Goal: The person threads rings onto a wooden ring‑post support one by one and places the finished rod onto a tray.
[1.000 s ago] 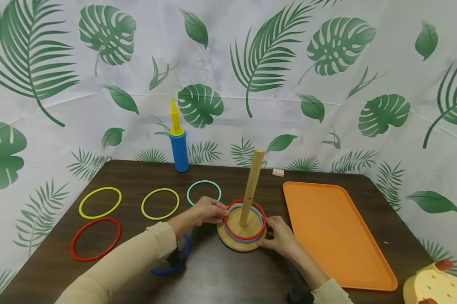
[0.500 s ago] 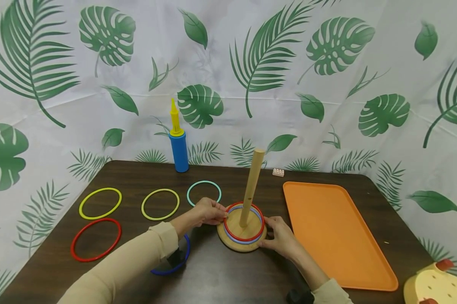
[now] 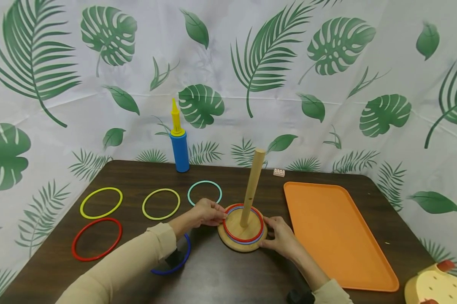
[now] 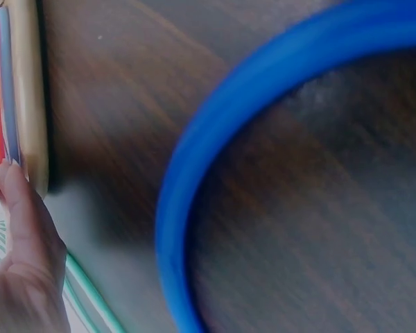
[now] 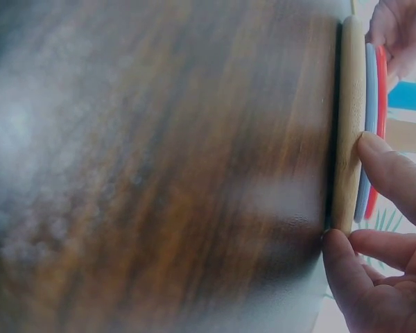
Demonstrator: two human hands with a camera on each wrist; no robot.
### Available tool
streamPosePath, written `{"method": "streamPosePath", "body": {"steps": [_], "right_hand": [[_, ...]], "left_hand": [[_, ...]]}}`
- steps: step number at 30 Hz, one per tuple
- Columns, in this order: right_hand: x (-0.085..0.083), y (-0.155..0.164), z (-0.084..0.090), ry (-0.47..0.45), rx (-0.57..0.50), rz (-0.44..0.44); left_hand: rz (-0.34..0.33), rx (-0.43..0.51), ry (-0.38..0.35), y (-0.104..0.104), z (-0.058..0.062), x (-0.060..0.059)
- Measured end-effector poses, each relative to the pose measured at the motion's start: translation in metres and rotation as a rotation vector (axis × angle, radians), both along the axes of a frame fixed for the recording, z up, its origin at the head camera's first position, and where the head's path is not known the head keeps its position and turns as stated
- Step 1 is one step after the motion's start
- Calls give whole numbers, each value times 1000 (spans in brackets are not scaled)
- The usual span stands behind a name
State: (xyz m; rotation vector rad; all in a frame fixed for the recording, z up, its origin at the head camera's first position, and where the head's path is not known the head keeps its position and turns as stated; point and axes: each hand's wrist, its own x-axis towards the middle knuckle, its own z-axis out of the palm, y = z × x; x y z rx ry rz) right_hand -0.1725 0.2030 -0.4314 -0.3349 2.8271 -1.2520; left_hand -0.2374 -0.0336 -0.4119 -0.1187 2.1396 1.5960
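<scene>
A round wooden base [image 3: 231, 245] with an upright post [image 3: 253, 181] stands at mid-table. A periwinkle ring [image 5: 370, 90] lies over the base around the post, and a red ring [image 5: 382, 104] rests on top of it. From the left, my left hand [image 3: 206, 212] pinches the red ring's edge between thumb and fingertips. My right hand [image 3: 283, 237] grips the rim of the base at the right, its thumb [image 5: 381, 156] on the upper edge close to the periwinkle ring. Under my left forearm lies a dark blue ring [image 4: 229, 104], partly hidden in the head view.
Left of the base lie a turquoise ring [image 3: 204, 182], a pale yellow ring [image 3: 161, 219], a bright yellow ring [image 3: 82, 210] and another red ring [image 3: 74, 245]. Behind stands a blue and yellow pump [image 3: 180, 152]. An orange tray [image 3: 334, 236], a small pink brick [image 3: 279, 172] and a yellow object [image 3: 439, 283] are rightward.
The red ring has come down slightly and left, closer over the periwinkle ring, with my left hand. My right hand stays at the base.
</scene>
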Motion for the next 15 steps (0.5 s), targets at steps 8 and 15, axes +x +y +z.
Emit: {"method": "streamPosePath", "body": {"steps": [8, 15], "right_hand": [[0, 0, 1, -4, 9, 7], [0, 0, 1, -17, 14, 1]], "left_hand": [[-23, 3, 23, 1, -2, 2], [-28, -2, 36, 3, -2, 2]]}}
